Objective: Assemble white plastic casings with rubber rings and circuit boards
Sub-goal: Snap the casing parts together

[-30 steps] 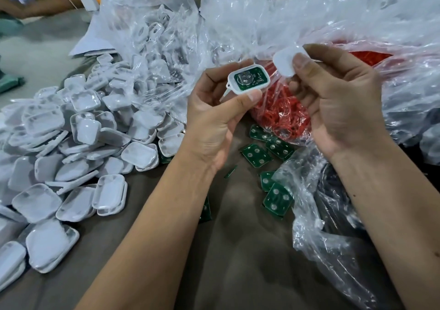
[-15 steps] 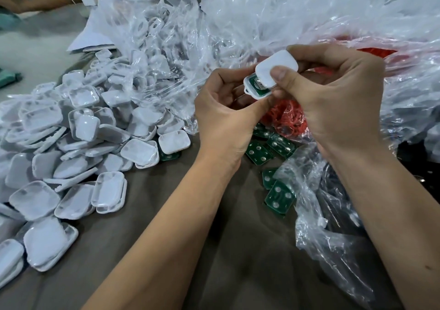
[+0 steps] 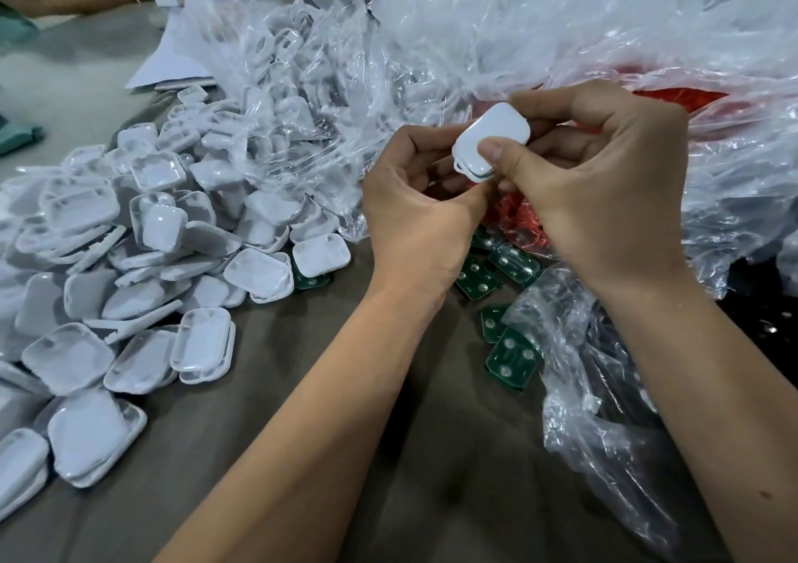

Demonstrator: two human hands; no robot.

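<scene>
the white casing sits between both sets of fingers, its long axis tilted from lower left up to upper right. the right hand pinches it, thumb pressed on the lid's near lower edge and curled fingers behind the far side; the left hand cups it from below-left, fingers curled around the base half (a thin dark seam shows at the lower corner). closing that seam likely needs the thumb's squeeze toward the left fingers.
</scene>
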